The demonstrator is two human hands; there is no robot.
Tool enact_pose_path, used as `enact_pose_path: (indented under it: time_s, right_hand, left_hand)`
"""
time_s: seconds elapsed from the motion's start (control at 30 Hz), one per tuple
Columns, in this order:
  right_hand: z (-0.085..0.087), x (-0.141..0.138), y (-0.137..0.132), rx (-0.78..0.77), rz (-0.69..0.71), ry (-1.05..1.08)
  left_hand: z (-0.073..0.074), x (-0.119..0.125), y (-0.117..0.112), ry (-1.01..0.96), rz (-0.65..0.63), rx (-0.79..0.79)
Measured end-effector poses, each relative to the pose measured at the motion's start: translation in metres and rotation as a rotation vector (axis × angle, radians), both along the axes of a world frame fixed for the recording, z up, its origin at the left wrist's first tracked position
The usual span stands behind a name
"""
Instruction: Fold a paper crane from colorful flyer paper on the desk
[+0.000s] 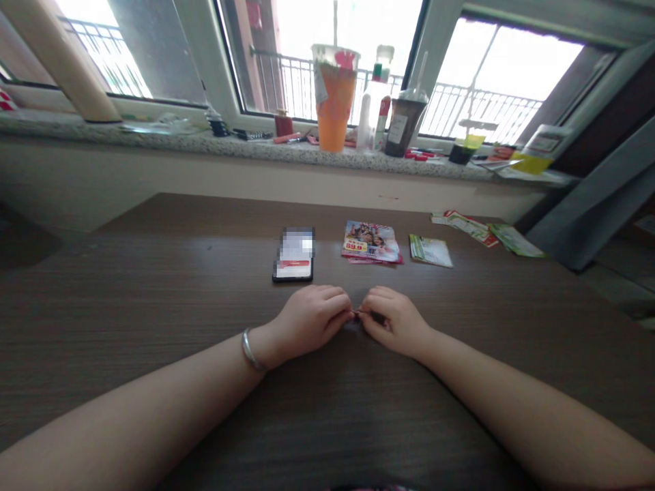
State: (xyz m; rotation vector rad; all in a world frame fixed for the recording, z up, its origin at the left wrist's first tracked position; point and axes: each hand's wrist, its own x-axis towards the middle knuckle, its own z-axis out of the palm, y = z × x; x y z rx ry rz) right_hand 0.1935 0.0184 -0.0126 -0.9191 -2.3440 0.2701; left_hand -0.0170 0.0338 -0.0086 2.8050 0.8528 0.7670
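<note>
My left hand (316, 317), with a silver bangle (250, 349) on its wrist, rests low over the brown table (327, 416), fingers closed in a pinch. Facing it, my right hand (394, 319) is also pinched closed. Between the two sets of fingertips shows a tiny dark reddish thing (356, 315), too small to name and mostly hidden by the fingers. Just beyond my left hand lies a phone (293, 256) with its screen lit. Past my right hand sits a small stack of colourful printed leaflets (371, 242), with a green-and-white packet (430, 251) to its right.
More red and green packets (473, 228) lie at the table's far right. On the stone windowsill (168, 140) stand a tall cup of orange drink (335, 99), a dark drink cup (404, 123) with a straw, bottles and small clutter. A grey curtain (604, 198) hangs at right.
</note>
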Motion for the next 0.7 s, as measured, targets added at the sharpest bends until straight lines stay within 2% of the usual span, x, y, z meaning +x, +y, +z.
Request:
enact_pose_path:
  time_s: [0.2, 0.37, 0.53, 0.7]
  right_hand:
    - [-0.002, 0.003, 0.002, -0.064, -0.030, 0.106]
    - [-0.008, 0.005, 0.007, -0.150, -0.070, 0.263]
    - [-0.010, 0.003, 0.009, -0.280, -0.078, 0.338]
    - [-0.007, 0.002, 0.008, -0.377, -0.082, 0.340]
  left_hand:
    - [-0.004, -0.002, 0.003, -0.176, 0.112, -0.271]
    - [-0.008, -0.002, 0.005, -0.421, 0.089, -0.530]
    - [-0.007, 0.000, 0.008, -0.333, 0.048, -0.559]
    - [-0.010, 0.001, 0.010, -0.405, 0.059, -0.595]
